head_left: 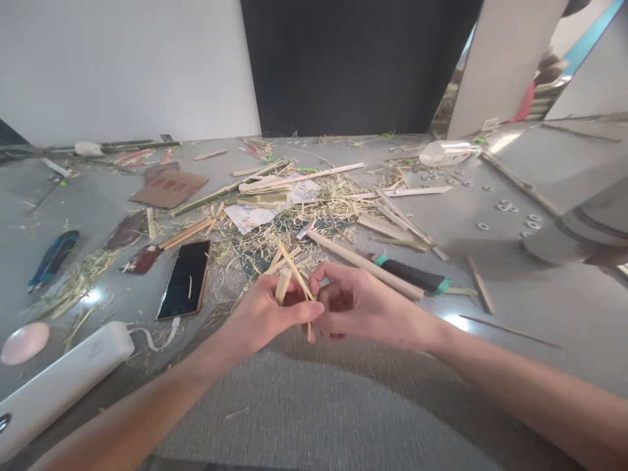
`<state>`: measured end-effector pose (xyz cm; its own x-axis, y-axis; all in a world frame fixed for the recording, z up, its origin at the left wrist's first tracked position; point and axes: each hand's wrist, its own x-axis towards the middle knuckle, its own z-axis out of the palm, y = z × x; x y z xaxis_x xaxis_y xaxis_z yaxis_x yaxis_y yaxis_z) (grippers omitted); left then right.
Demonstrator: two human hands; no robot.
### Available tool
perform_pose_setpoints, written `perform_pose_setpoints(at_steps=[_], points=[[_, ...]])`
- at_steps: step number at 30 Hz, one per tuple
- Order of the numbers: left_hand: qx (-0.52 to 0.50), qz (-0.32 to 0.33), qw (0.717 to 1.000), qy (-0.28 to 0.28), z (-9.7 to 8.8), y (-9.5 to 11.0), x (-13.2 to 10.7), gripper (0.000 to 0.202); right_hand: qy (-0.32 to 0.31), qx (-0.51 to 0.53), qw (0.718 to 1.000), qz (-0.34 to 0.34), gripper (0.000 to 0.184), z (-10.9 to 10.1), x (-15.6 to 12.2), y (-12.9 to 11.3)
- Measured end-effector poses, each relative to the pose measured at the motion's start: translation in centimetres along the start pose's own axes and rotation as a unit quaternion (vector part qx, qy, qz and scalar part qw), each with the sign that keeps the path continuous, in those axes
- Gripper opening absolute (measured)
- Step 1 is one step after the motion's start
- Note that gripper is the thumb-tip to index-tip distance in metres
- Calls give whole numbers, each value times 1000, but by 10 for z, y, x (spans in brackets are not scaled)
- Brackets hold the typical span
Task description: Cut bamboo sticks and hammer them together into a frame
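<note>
Close to the table's front edge, my left hand [265, 311] is closed around a short, thick bamboo piece [283, 286]. Its thumb and fingers also pinch a thin, pale bamboo strip [293, 265], which slants up to the left. My right hand [363, 301] meets the left at the strip, its fingers curled and its fingertips against the strip's lower part. Its lower fingers are partly hidden. Just beyond the hands lie a hammer [366, 260] with a wooden handle and a black-and-teal-handled tool [415, 273].
Bamboo shavings [255, 242] and strips cover the middle. To the left are a phone [184, 281] with a cable, a white elongated device [69, 383], a pink rounded object [24, 343] and a blue cutter [53, 258]. White rings [507, 206] and a plastic bottle [449, 154] lie right.
</note>
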<state>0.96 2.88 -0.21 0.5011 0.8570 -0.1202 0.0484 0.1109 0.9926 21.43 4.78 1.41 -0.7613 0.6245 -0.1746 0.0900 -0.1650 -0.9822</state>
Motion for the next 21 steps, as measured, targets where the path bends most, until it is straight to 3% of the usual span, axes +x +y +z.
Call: perform_pose_setpoints(at_steps=[4, 13, 16, 21], points=[[-41, -11, 999, 2, 1, -4, 0, 11, -5, -52, 999, -14, 26, -4, -2, -4], [-68, -28, 997, 27, 1, -8, 2, 11, 49, -221, 974, -16, 24, -7, -3, -13], [-24, -41, 998, 49, 1, -7, 3, 10, 97, -309, 945, -45, 21, -4, -5, -13], [48, -80, 994, 64, 0, -9, 3, 17, 132, -472, 869, -76, 17, 4, -9, -5]])
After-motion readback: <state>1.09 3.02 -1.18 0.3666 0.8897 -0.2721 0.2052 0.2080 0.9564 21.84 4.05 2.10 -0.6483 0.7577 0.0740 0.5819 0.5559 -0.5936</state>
